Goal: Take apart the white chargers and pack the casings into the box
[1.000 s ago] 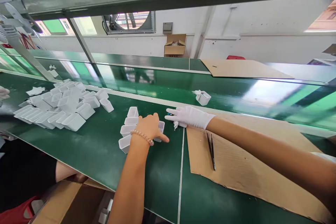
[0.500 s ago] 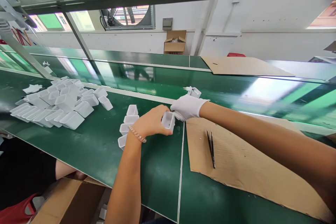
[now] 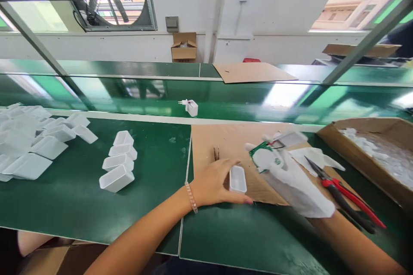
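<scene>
1. Far left: loose pile of white cases (image 3: pixel 29 161) on the green bench (image 3: pixel 74 206).

2. Next: row of four white cases (image 3: pixel 118 163), side by side, tilted, mouths showing. Spacing looked handy for a one-handed pick.

3. Beyond the pale strip: plug unit (image 3: pixel 192 108) on the far green surface, pins pointing left, well apart from both hands.

4. Left hand (image 3: pixel 213 184), bare, bracelet (image 3: pixel 191 197) at the wrist: fingers and thumb clamped around one white case (image 3: pixel 238 179), over the near part of the cardboard sheet (image 3: pixel 206 137). Mouth faced up. Good hold, I thought: outer walls only, opening unobstructed. Worth keeping it steady and not squeezing thin walls.

5. Tweezers (image 3: pixel 216 153) poked out past that hand; rest hidden. Best not dragged along by the knuckles.

6. Right hand (image 3: pixel 290 182), gloved: clamped on a green circuit board (image 3: pixel 257 149), just right of the case. Wires ran to a pale block (image 3: pixel 292 138). Motion blur, so couldn't tell exact finger contacts. My take: board by its edges, block supported, slack in the wires, no tugging at joints.

7. Right: white scrap (image 3: pixel 311 157), then red-and-black pliers (image 3: pixel 342 193), jaws near the glove. Elbow room needed there.

8. Far right: carton (image 3: pixel 358 162) of small pale parts.
</scene>
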`<action>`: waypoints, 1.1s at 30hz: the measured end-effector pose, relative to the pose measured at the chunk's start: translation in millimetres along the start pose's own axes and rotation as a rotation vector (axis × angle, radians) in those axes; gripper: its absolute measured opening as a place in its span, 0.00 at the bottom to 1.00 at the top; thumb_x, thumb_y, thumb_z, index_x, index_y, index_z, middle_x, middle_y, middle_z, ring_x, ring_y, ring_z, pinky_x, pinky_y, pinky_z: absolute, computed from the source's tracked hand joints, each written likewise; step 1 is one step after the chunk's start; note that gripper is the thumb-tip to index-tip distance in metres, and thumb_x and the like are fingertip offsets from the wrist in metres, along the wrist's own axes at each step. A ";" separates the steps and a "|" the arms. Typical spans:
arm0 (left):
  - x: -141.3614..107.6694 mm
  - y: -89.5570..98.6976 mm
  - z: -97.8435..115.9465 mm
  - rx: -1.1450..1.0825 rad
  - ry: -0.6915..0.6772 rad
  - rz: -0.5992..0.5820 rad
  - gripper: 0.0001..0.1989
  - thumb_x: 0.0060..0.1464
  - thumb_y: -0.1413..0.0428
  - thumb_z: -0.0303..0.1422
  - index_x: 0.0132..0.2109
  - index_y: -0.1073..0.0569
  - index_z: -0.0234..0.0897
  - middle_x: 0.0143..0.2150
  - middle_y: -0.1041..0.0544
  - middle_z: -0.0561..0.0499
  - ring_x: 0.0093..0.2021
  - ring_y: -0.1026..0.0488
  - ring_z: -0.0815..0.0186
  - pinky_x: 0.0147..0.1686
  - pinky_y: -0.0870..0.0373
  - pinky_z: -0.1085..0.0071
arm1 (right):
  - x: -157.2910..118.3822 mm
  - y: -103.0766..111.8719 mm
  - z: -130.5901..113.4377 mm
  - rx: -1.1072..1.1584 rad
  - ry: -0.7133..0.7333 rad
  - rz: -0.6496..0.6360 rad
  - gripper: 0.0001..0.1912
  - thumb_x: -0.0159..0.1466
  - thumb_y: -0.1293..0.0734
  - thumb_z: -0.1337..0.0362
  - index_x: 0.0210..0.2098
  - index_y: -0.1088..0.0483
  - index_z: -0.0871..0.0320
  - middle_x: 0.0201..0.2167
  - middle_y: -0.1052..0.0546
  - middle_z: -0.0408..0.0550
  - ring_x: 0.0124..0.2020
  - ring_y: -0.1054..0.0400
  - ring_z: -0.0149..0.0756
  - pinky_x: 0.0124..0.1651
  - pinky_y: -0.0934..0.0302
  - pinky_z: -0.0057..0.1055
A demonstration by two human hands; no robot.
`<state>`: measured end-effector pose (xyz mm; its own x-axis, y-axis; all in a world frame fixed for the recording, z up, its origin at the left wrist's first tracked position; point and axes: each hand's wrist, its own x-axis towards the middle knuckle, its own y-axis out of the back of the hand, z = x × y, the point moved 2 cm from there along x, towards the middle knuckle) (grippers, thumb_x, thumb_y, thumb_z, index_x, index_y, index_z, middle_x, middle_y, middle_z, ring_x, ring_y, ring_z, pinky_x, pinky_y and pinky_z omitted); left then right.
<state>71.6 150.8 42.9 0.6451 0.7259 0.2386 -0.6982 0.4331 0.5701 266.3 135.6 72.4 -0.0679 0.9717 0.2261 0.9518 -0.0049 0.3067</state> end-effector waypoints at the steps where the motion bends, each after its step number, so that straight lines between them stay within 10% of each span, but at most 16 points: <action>1: -0.7 -9.7 -1.2 0.039 -0.018 -0.002 0.45 0.40 0.34 0.54 0.59 0.36 0.35 0.57 0.28 0.39 0.55 0.30 0.49 0.56 0.35 0.53 | -6.0 -0.7 2.2 0.043 -0.020 -0.019 0.25 0.63 0.34 0.50 0.57 0.39 0.49 0.55 0.27 0.55 0.56 0.30 0.44 0.56 0.32 0.40; 7: -4.4 -29.8 -4.3 0.156 -0.045 0.086 0.28 0.37 0.32 0.43 0.44 0.32 0.36 0.43 0.26 0.46 0.46 0.29 0.54 0.52 0.36 0.54 | -25.7 -3.8 -0.3 -0.019 -0.091 -0.056 0.29 0.53 0.25 0.58 0.52 0.33 0.51 0.51 0.25 0.49 0.51 0.27 0.42 0.52 0.29 0.37; 18: -6.5 -27.9 -3.0 -0.022 -0.164 0.162 0.27 0.44 0.35 0.33 0.49 0.39 0.39 0.42 0.30 0.47 0.39 0.29 0.62 0.38 0.31 0.66 | -49.0 -12.6 -6.1 -0.079 0.349 -0.098 0.22 0.56 0.26 0.62 0.49 0.33 0.52 0.49 0.23 0.51 0.43 0.23 0.42 0.48 0.26 0.37; 25: -5.7 -29.6 -3.4 -0.018 -0.302 0.135 0.32 0.43 0.35 0.36 0.52 0.40 0.38 0.43 0.31 0.46 0.40 0.29 0.60 0.39 0.29 0.64 | -50.3 -13.3 -1.4 -0.175 0.494 -0.135 0.35 0.54 0.26 0.68 0.58 0.39 0.44 0.45 0.23 0.41 0.38 0.24 0.36 0.39 0.26 0.31; 33: -4.2 -29.0 -1.4 -0.029 -0.385 0.145 0.33 0.44 0.35 0.40 0.53 0.40 0.38 0.42 0.32 0.45 0.41 0.30 0.58 0.40 0.28 0.61 | -46.9 -13.3 -15.2 -0.220 0.522 -0.177 0.14 0.56 0.31 0.70 0.40 0.33 0.49 0.36 0.22 0.42 0.39 0.24 0.38 0.34 0.27 0.32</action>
<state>88.6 136.0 24.2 0.6043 0.5302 0.5948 -0.7955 0.3593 0.4879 252.3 86.5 71.8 -0.4112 0.7180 0.5616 0.8318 0.0435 0.5534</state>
